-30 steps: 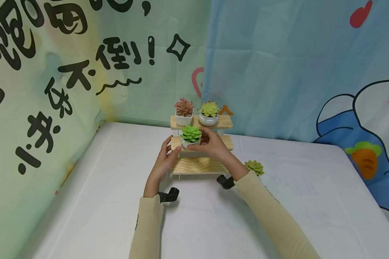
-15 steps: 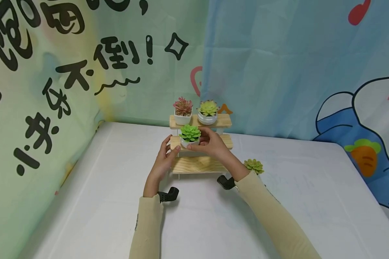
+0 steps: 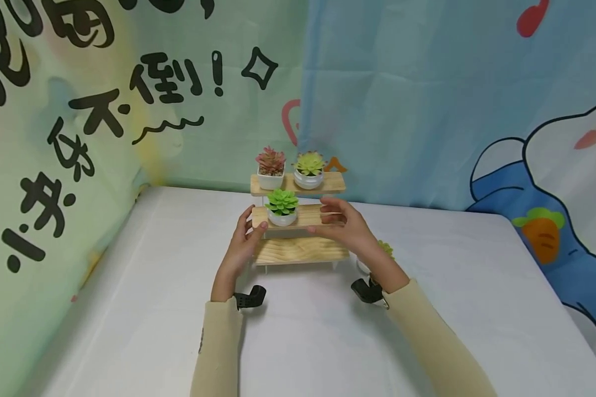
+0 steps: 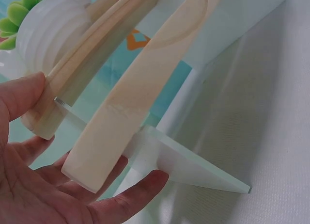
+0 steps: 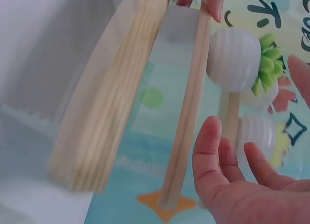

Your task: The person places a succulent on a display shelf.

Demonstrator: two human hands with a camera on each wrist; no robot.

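Green plant (image 3: 282, 208) upright on middle shelf (image 3: 306, 215), toward its left. Left hand (image 3: 238, 248) grips that shelf's left end; right hand (image 3: 346, 227) apart to the right, fingers loose, nothing held. Best: brace lightly, swing right fingers wide of leaves

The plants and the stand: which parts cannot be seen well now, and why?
Head: rightmost plant, partly hidden behind the right arm.
Left wrist: green plant, leaves cut off by the left edge.
Right wrist: yellow-green plant, pot partly behind the right hand.
Right wrist: bottom shelf, blurred at its lower end.
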